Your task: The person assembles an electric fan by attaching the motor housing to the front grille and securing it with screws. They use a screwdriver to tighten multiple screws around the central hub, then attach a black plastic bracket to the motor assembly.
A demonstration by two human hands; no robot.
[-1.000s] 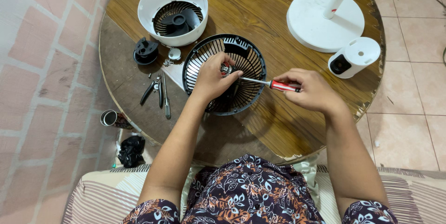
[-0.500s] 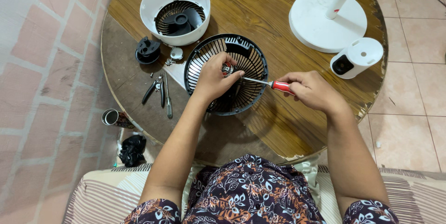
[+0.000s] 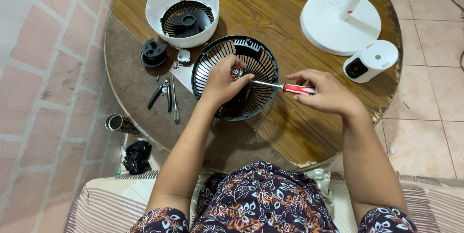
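At the centre of the round wooden surface [image 3: 290,131], the black fan grille [image 3: 235,77] is lying flat. The left hand [image 3: 221,82] is resting inside it, fingers closed around a small metal motor part [image 3: 235,72]. The right hand [image 3: 325,93] is gripping the red-handled screwdriver [image 3: 282,87], whose tip is meeting that part just beside the left fingertips.

Risks noted: the tip is sitting close enough to slip into the left fingers; the unclamped grille is liable to shift; loose screws [image 3: 175,64] near the pliers [image 3: 162,95] are lying where they could roll off.
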